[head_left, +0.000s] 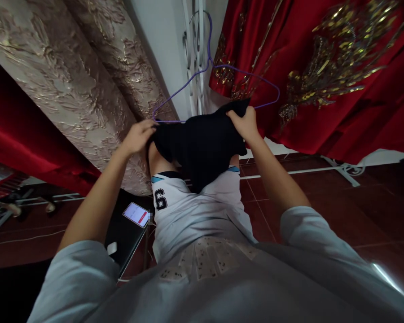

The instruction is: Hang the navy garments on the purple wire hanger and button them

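A black cloth garment [208, 143] is stretched between my hands, over my lap. On its left end my left hand [140, 135] is closed, fingers bent over the edge near the hanger's corner. With the thumb laid along the cloth, my right hand [246, 120] grips the upper right part of the garment. Behind the cloth is a thin purple hanger [209, 54], its hook pointing up. The garment covers part of the hanger's lower bar, so I cannot tell how the two are joined.
Red fabric with gold sequins [309, 89] hangs at right, and a beige textured curtain [111, 85] at left. White metal rack bars [197, 58] stand behind the hanger. A phone [135, 214] and a small white case [112, 248] lie on a black surface [123, 237] at left.
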### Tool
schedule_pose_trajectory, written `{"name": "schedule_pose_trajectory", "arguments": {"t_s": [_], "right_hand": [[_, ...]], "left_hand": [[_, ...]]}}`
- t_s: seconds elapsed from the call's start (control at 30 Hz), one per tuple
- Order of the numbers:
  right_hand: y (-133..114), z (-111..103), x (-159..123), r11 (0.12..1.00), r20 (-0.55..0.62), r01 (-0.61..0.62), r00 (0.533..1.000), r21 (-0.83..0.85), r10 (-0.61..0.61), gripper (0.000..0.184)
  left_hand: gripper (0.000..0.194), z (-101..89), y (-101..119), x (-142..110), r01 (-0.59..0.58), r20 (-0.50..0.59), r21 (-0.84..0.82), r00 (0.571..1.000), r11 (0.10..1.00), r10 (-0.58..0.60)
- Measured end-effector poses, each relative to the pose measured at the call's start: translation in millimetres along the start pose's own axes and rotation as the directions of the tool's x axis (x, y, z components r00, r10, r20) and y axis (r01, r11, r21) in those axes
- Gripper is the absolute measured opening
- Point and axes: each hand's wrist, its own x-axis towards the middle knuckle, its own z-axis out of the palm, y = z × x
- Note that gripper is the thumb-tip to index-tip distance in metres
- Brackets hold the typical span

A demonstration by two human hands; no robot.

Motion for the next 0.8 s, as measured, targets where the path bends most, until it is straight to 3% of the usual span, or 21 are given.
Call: {"name": "schedule_pose_trajectory", "arguments": {"t_s": [0.13, 0.23, 0.3, 0.37, 0.43, 0.5, 0.57, 0.63, 0.7, 0.8], "right_hand": [[1.5, 6.0, -0.4, 1.000, -0.031, -0.015, 0.999, -0.018, 0.014, 0.022], [5.4, 10.4, -8.5, 1.000, -0.031, -0.021, 0.999, 0.004, 0.021, 0.026], [7.3, 9.7, -10.4, 1.000, -0.018, -0.024, 1.000, 0.016, 0.024, 0.025], [7.7, 4.6, -6.7, 1.000, -0.018, -0.023, 1.000, 0.004, 0.023, 0.024], [6.7, -3.3, 0.8, 0.999, -0.035, -0.017, 0.999, -0.034, 0.016, 0.026], [5.2, -9.8, 7.8, 0.997, -0.045, -0.016, 0.999, -0.072, 0.013, 0.029], [3.8, -10.8, 10.5, 0.996, -0.035, -0.025, 0.999, -0.081, 0.022, 0.030], [2.8, -5.2, 8.0, 0.997, -0.012, -0.047, 0.999, -0.053, 0.047, 0.026], [1.9, 4.8, 1.6, 0.997, 0.016, -0.070, 0.997, -0.013, 0.070, 0.021], [-0.9, 16.2, -10.2, 0.996, 0.069, -0.085, 0.994, 0.023, 0.084, 0.013]], "left_hand": [[0.029, -4.4, 39.5, 45.9, -0.085, -0.060, 0.034, 0.994, 0.996, 0.087], [0.033, 11.5, 48.8, 67.1, -0.111, -0.083, 0.177, 0.988, 0.978, 0.128], [0.032, 21.6, 48.8, 70.0, -0.116, -0.116, 0.168, 0.984, 0.979, 0.137], [0.031, 24.8, 46.3, 64.0, -0.024, -0.150, 0.028, 0.988, 0.999, 0.028], [0.031, 19.6, 42.3, 53.5, 0.157, -0.145, -0.137, 0.973, 0.978, -0.177], [0.031, 9.8, 38.2, 45.5, 0.268, -0.108, -0.177, 0.951, 0.947, -0.290], [0.033, 3.3, 36.3, 46.5, 0.184, -0.094, -0.091, 0.977, 0.979, -0.192], [0.039, 7.8, 38.9, 57.4, -0.021, -0.092, 0.038, 0.995, 0.999, 0.025], [0.043, 25.6, 46.6, 72.9, -0.188, -0.095, 0.110, 0.976, 0.976, 0.198], [0.035, 62.7, 62.9, 88.4, -0.268, -0.108, 0.094, 0.955, 0.959, 0.278]]}}
